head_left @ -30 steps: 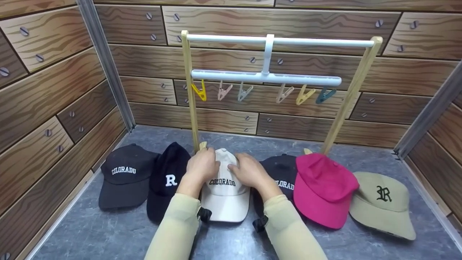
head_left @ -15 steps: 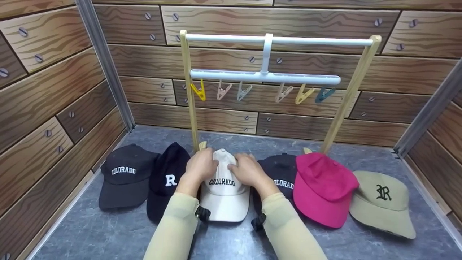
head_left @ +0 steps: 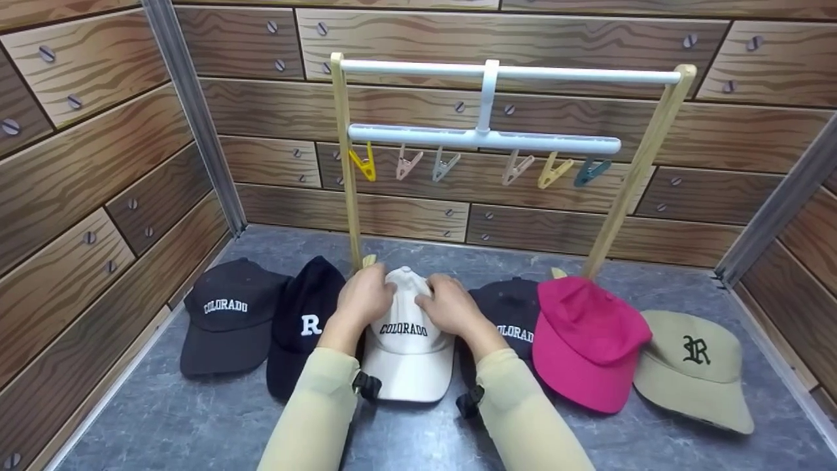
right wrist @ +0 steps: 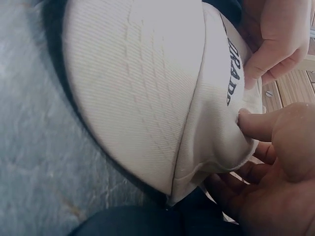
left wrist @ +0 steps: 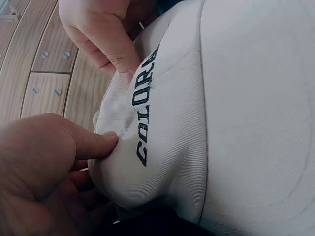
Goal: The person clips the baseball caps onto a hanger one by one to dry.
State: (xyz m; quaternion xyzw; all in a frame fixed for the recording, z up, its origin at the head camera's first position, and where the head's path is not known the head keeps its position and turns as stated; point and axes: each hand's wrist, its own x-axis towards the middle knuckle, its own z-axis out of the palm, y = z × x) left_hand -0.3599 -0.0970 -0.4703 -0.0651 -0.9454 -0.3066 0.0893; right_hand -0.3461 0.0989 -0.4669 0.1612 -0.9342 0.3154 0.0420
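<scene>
Six baseball caps stand in a row on a grey marbled table [head_left: 216, 425]. From left: a charcoal cap [head_left: 225, 350] lettered COLORADO, a black cap [head_left: 291, 356] with a white R, a white cloth cap [head_left: 407, 376] lettered COLORADO in black, a dark cap [head_left: 513, 301] partly hidden, a bright pink cap [head_left: 582, 340] and a khaki cap [head_left: 693, 376]. Two arms in pale yellow sleeves [head_left: 314, 405] reach forward; the left hand [head_left: 365, 294] and right hand [head_left: 451, 304] each grip one side of the white cap's crown, thumbs in front, fingers curled behind. Beyond, six plastic clips [head_left: 446, 167] hang from one pale-blue hanger [head_left: 425, 135] on a wooden-posted rack [head_left: 343, 118].
</scene>
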